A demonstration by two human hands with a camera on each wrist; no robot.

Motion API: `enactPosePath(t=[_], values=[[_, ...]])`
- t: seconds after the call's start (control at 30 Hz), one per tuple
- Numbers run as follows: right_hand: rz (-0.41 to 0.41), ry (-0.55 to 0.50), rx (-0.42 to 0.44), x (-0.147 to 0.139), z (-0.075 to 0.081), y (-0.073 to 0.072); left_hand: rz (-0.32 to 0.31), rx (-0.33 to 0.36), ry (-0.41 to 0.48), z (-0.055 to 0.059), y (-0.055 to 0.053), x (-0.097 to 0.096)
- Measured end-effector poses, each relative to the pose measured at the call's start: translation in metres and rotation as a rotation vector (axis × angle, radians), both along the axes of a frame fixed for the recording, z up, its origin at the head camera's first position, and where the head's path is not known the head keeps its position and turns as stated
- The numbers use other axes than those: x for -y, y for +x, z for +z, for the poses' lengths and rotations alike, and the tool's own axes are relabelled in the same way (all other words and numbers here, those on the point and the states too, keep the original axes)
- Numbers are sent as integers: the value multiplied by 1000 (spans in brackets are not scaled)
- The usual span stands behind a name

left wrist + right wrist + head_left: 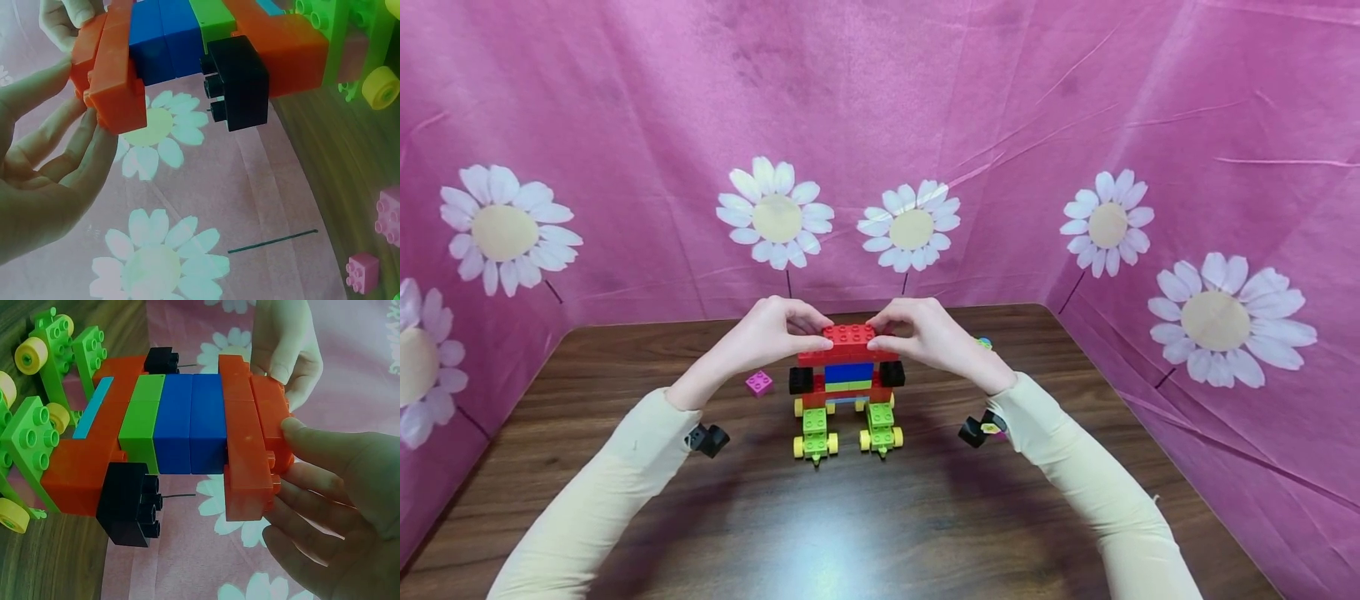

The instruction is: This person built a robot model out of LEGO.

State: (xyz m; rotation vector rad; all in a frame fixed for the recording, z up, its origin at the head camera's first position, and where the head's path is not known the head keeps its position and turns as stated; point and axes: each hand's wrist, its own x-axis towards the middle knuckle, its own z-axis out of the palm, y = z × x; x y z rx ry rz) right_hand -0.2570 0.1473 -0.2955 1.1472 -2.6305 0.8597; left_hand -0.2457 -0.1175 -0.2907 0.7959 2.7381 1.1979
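Note:
A tower of toy building bricks stands on the wooden table in the head view. Its top red brick (850,335) sits on a wider red layer (240,419). My left hand (782,333) pinches the left end of that top brick between thumb and fingers. At the opposite end my right hand (921,333) pinches it the same way. Below are blue bricks (190,425), a lime green layer (142,422) and a lower red layer (87,469). Black bricks (240,84) jut out on both sides. Green wheeled bases (815,433) with yellow wheels (380,87) carry the tower.
Left of the tower lies a pink brick (759,382) on the table (647,358); another pink brick (389,215) shows in the left wrist view. Small coloured pieces (984,342) are partly hidden behind my right wrist. A pink cloth (880,100) with daisies rises behind the table.

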Motion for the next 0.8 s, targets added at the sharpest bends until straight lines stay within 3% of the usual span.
enactPosePath(t=[0.8], values=[[-12, 21, -13, 4, 1, -1, 2, 26, 46, -4, -4, 2]])
